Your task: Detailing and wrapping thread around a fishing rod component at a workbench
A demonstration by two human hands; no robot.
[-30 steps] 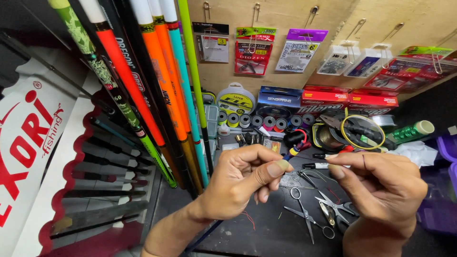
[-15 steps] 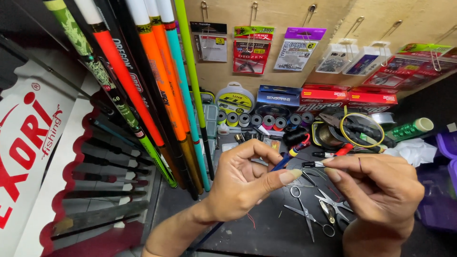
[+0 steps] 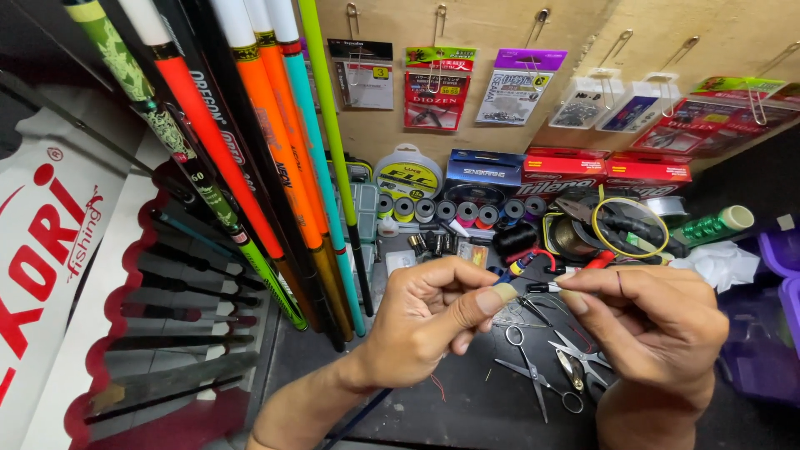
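My left hand (image 3: 433, 321) is in the lower middle of the head view, thumb and forefinger pinched together on something too thin to see, perhaps a line. My right hand (image 3: 654, 321) faces it from the right, its fingertips pinched the same way a few centimetres away. Between and just behind the fingertips lies a small float with a blue, yellow and red tip (image 3: 521, 265). Under my hands, small scissors (image 3: 533, 375) and a second pair (image 3: 579, 354) lie on the dark work surface (image 3: 467, 408).
Coloured fishing rods (image 3: 283, 167) lean at the left. Thread spools (image 3: 454, 210), line boxes (image 3: 567, 171), a coiled yellow line (image 3: 629, 227) and pliers crowd the back. Tackle packets (image 3: 437, 87) hang on the board wall. Purple bins (image 3: 771, 333) stand at the right.
Both hands stay pinched and almost in place; the left hand's fingers have shifted slightly. The view has tilted a little.
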